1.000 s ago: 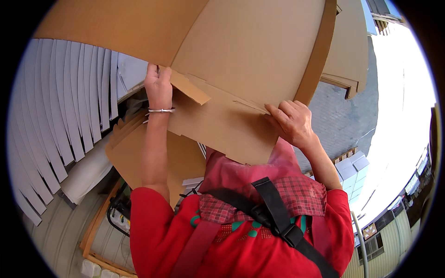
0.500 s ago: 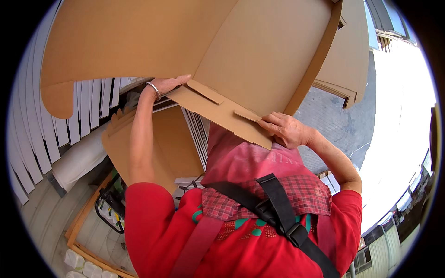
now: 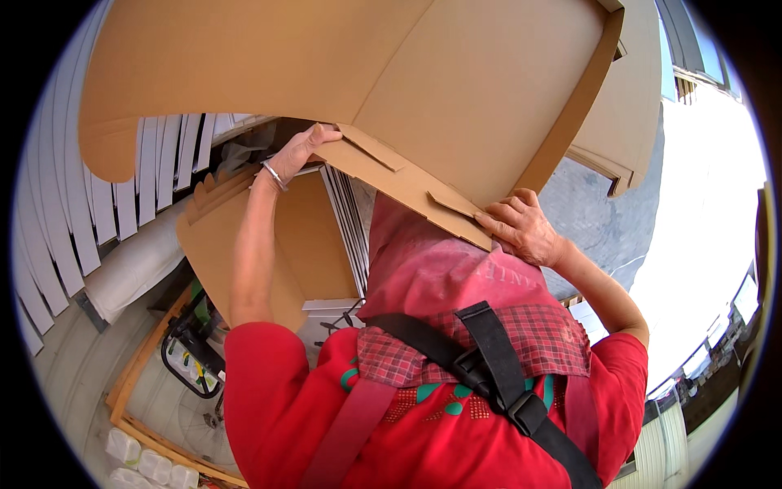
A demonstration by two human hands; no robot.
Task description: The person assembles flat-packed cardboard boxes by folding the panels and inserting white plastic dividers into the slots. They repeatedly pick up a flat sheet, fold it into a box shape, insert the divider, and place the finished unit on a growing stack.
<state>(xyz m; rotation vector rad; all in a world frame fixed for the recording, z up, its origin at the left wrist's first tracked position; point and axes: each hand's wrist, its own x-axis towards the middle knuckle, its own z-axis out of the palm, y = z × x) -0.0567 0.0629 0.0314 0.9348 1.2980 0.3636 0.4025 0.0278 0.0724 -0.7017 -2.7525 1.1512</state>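
- Your left hand [image 3: 295, 153] pinches the left end of the folded flap [image 3: 399, 183], fingers curled round its edge; your right hand [image 3: 521, 226] presses up under the right end, fingers spread flat against it. Neither grip is a full clasp, so I'd judge the hold light.
- The cardboard [image 3: 350, 73] is up over your head, filling the far top of the view and bowing down at the left corner. It blocks most of what lies ahead, so you could walk or swing it into something unseen.
- That drooping left corner hangs close to the white slats [image 3: 57, 220] on the left. If you turn left, it may catch on them and twist the sheet out of your left hand.
- The right hand only props the flap from below. If the sheet tips right or far, nothing there stops it sliding off your palm.
- The flap looks partly torn or layered near the right hand; pulling hard on it could rip it loose, leaving you holding a strip while the big sheet drops.
- More cardboard stands below at the left [image 3: 244, 244] and far right [image 3: 627, 122]. A falling sheet would likely knock into those.
- Near your feet on the left lie a wooden frame [image 3: 130, 383] and a black wheeled thing I can't make out. With your view upward, tripping there is a fair risk.
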